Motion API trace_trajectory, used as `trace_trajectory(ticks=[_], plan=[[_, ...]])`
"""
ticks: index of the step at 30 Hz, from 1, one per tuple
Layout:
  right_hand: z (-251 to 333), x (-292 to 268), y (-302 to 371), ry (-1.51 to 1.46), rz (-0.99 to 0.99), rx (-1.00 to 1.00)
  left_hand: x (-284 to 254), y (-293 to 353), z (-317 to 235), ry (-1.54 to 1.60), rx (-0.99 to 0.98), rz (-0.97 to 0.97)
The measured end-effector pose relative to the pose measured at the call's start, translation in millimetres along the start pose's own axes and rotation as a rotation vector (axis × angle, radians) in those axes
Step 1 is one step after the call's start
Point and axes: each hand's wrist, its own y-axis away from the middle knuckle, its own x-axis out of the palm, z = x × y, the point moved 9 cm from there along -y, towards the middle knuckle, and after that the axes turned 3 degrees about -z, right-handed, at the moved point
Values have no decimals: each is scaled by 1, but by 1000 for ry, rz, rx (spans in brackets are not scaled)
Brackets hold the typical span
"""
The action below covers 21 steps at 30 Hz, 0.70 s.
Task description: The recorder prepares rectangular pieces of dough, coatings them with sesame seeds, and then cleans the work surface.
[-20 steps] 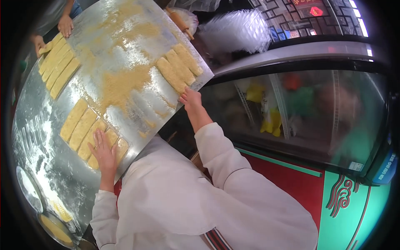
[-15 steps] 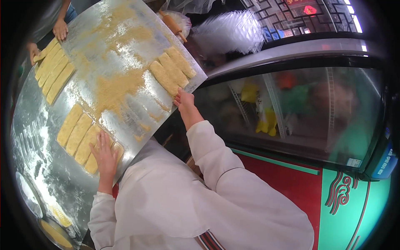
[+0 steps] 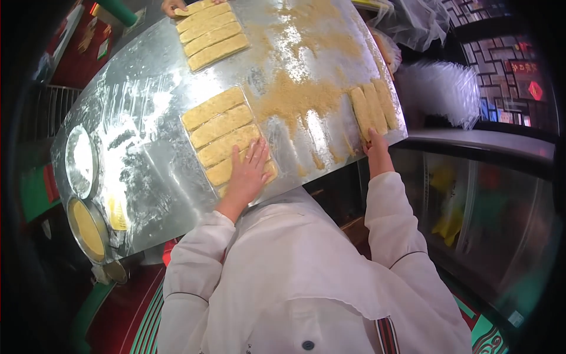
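Observation:
My left hand [image 3: 249,176] lies with fingers spread on the near end of several flat, crumb-coated dough strips [image 3: 215,137]. They sit side by side on a thin clear tray or sheet, and the hand covers part of the nearest ones. At the table's right edge, my right hand [image 3: 376,145] has its fingers closed at the near end of a crumb-coated dough strip [image 3: 367,111]. Other strips lie close against that one; my fingertips are partly hidden.
Across the metal table [image 3: 154,194], another person's hand [image 3: 173,7] touches a third group of strips [image 3: 213,36]. Crumbs [image 3: 303,99] cover the middle. A bowl of white powder [image 3: 81,162] and a pan of yellowish crumbs [image 3: 88,230] stand left. A glass-fronted cabinet [image 3: 489,200] is at right.
My view has swung left, so the table sits further right in the picture and the bowl and pan show more fully. Both hands stay at the same groups of strips.

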Motion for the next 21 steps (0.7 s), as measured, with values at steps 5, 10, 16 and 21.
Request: trace_trajectory(ticks=[5, 10, 16, 21], plan=[[56, 16, -8, 340, 46, -548, 0, -2, 5, 24, -15, 18], [133, 46, 148, 309, 200, -970, 3, 12, -1, 132, 8, 5], [135, 71, 271, 555, 620, -1019, -32, 38, 41, 341, -132, -211], [44, 88, 332, 540, 1155, -598, -49, 108, 118, 561, -514, -457]])
